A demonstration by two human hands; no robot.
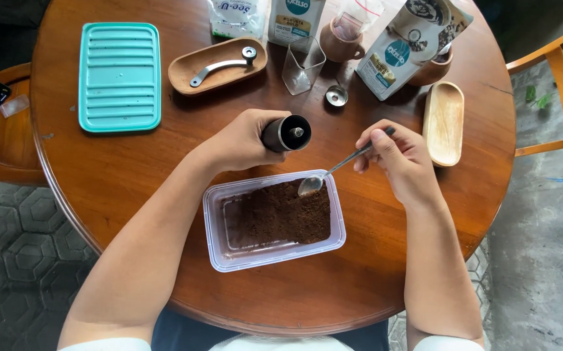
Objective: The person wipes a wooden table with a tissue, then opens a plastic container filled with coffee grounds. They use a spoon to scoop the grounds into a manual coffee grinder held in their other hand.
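left hand (242,140): closed around dark grinder body (285,134), tilted over tub
right hand (400,156): pinching spoon (330,173), bowl above coffee grounds (278,213)
tub (216,242): clear, on table (132,169)

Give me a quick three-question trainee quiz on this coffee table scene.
1. True or false: the spoon is in the right hand.
2. What does the left hand hold?
A. teal lid
B. grinder
C. glass
3. Fill in: the spoon's bowl is over the ground coffee in the clear plastic ____.

Key:
1. True.
2. B, the grinder.
3. Tub.
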